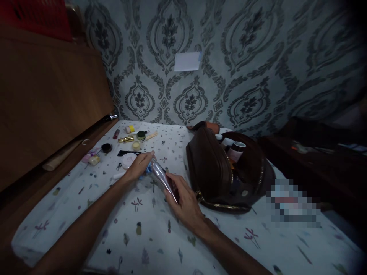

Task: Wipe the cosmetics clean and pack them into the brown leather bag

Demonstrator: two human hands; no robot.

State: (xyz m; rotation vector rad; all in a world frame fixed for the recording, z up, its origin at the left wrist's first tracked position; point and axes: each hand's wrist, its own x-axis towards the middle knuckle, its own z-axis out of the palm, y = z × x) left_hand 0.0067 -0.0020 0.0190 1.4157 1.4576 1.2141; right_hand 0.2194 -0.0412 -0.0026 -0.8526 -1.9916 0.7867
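Observation:
A shiny silver squeeze tube (pixel 164 176) is in my right hand (pixel 185 202), whose fingers wrap round its lower part. It lies at a slant above the patterned sheet. At its far end is my left hand (pixel 142 165), fingers drawn together; whether they grip the tube's tip is hidden. Something blue and crumpled (pixel 148 168) shows beneath the left hand. Close by this hand are a round white compact (pixel 129 160), a black slim item (pixel 126 153) and a white stick (pixel 119 175). Right of my right hand stands an open brown leather bag (pixel 208 166) holding several bottles or jars (pixel 237 149).
Small cosmetics lie at the back left, among them a gold tube (pixel 126 139), a dark-lidded jar (pixel 141 135) and a black round lid (pixel 106 148). A wooden cabinet (pixel 51 88) borders the left side. A patterned wall (pixel 190 99) rises behind. A blurred patch (pixel 295 202) lies right.

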